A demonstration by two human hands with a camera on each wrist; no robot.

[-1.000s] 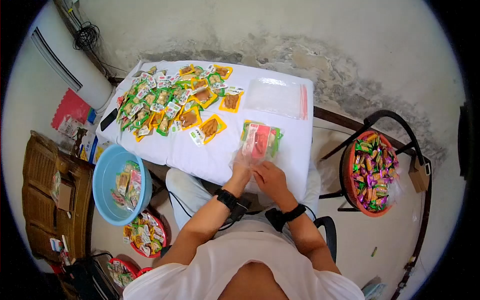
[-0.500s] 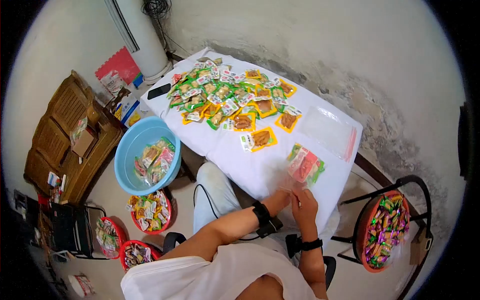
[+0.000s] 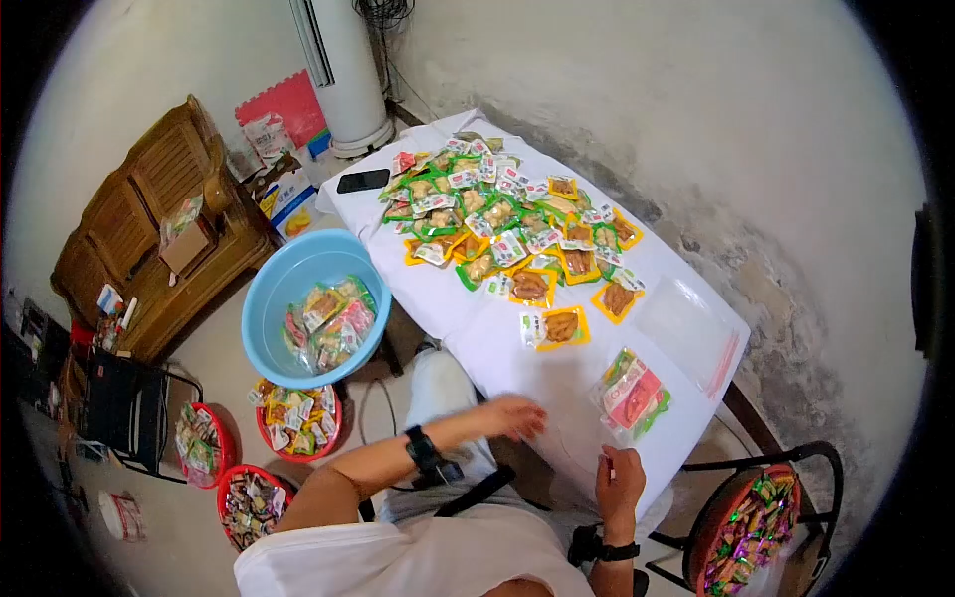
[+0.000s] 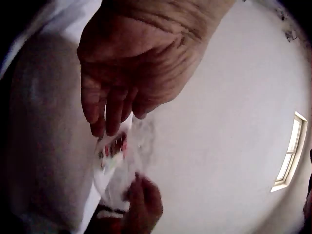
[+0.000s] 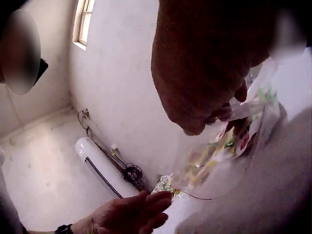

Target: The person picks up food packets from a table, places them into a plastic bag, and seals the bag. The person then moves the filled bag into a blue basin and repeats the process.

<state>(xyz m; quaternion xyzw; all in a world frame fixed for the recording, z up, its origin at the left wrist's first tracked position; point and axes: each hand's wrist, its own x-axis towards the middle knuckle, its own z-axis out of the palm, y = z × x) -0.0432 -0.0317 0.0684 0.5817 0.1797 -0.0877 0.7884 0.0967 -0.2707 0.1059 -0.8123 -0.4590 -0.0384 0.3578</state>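
The clear bag [image 3: 631, 396] with red-and-green packets inside lies near the table's front right edge. At its near end the right hand [image 3: 619, 483] pinches the clear plastic between thumb and fingers; the right wrist view has this hand [image 5: 209, 73] dark above the bag. Away to the left of the bag, the left hand [image 3: 512, 416] is over the near table edge with relaxed fingers, holding nothing. In the left wrist view the left hand [image 4: 141, 63] shows its palm and loosely extended fingers.
Many yellow and green food packets [image 3: 497, 214] are heaped on the white table [image 3: 448, 313], with a phone [image 3: 363, 181] and flat clear bags [image 3: 686, 328]. A blue basin [image 3: 261, 328] holds filled bags. Red baskets [image 3: 338, 438] stand below; a basket of wrapped snacks [image 3: 751, 532] rests right.
The left hand has let go of the bag's end and moved left, its fingers loosened. The right hand remains at the bag. The head view has turned, bringing more of the left side in.
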